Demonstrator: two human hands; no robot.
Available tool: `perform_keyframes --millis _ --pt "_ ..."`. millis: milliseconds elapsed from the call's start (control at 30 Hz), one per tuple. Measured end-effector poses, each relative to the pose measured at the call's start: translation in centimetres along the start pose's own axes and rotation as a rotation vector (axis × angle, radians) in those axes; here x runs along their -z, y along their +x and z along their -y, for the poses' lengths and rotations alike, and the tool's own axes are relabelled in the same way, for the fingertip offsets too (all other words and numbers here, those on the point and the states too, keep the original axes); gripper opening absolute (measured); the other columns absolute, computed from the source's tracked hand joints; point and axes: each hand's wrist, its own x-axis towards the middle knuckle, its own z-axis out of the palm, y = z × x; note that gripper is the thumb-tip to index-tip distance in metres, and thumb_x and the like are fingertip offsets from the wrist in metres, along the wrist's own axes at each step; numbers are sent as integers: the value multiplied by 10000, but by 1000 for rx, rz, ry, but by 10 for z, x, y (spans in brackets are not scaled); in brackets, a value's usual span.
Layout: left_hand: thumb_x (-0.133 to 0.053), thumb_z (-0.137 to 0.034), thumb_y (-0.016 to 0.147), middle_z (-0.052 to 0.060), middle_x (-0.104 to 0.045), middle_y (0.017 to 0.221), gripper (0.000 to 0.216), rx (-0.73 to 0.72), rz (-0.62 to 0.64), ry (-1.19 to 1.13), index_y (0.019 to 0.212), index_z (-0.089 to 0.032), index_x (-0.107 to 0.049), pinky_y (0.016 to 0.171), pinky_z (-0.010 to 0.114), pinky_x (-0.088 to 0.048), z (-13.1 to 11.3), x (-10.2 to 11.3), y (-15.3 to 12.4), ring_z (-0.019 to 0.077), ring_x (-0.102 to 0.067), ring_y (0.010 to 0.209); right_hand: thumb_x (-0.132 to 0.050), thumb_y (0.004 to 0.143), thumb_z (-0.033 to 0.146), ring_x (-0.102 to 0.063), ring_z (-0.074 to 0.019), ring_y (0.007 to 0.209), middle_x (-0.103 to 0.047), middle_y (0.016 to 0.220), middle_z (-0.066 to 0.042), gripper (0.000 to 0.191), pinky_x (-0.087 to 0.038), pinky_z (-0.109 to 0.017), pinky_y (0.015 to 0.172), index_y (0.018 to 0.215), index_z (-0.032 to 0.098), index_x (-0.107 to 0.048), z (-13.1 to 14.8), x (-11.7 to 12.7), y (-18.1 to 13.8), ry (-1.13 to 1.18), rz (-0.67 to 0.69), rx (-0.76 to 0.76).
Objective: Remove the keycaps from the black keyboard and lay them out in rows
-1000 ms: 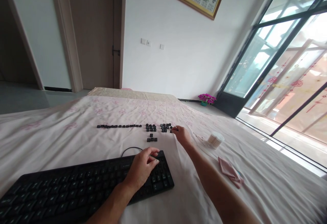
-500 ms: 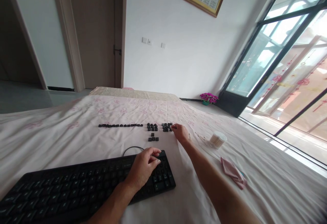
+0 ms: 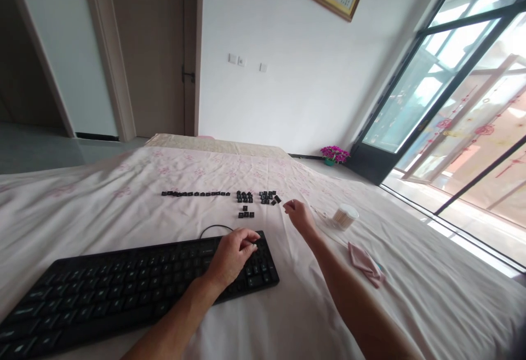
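A black keyboard (image 3: 123, 289) lies on the pink-flowered bedsheet (image 3: 123, 206), its cable looping behind it. My left hand (image 3: 232, 258) rests on the keyboard's right end, with its fingers curled and pinched together over the keys; what they grip is hidden. Loose black keycaps lie beyond: a long row (image 3: 195, 193) and small clusters (image 3: 245, 198) (image 3: 269, 198). My right hand (image 3: 299, 216) hovers just right of the clusters, fingertips pinched on a thin pale stick (image 3: 288, 203).
A round tub of cotton swabs (image 3: 345, 217) stands to the right of my right hand, with loose swabs beside it. A folded pink cloth (image 3: 364, 256) lies nearer me. A glass sliding door (image 3: 452, 102) and a flowerpot (image 3: 335, 154) are at the right.
My right hand has drawn back from the rightmost keycap cluster and lifted a little. One keycap now sits askew at that cluster's right edge. My left hand stays on the keyboard.
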Motion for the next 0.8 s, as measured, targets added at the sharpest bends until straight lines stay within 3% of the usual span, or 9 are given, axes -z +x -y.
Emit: perform_keyframes --millis 467,800 --pt "-548 -145 743 14 -681 894 186 -4 28 22 871 -201 -672 757 240 -483 0 2 3 140 -636 750 -512 840 314 -604 -231 959 -641 1107 -79 284 -400 -285 740 1084 265 -649 15 -41 37 -224 59 -22" --pt "-550 -147 739 19 -671 856 178 -8 23 50 850 -202 -678 752 251 -480 -4 2 2 148 -624 737 -471 846 223 -615 -226 953 -657 1086 -60 321 -426 -275 731 1091 286 -669 14 -45 43 -238 49 -3"
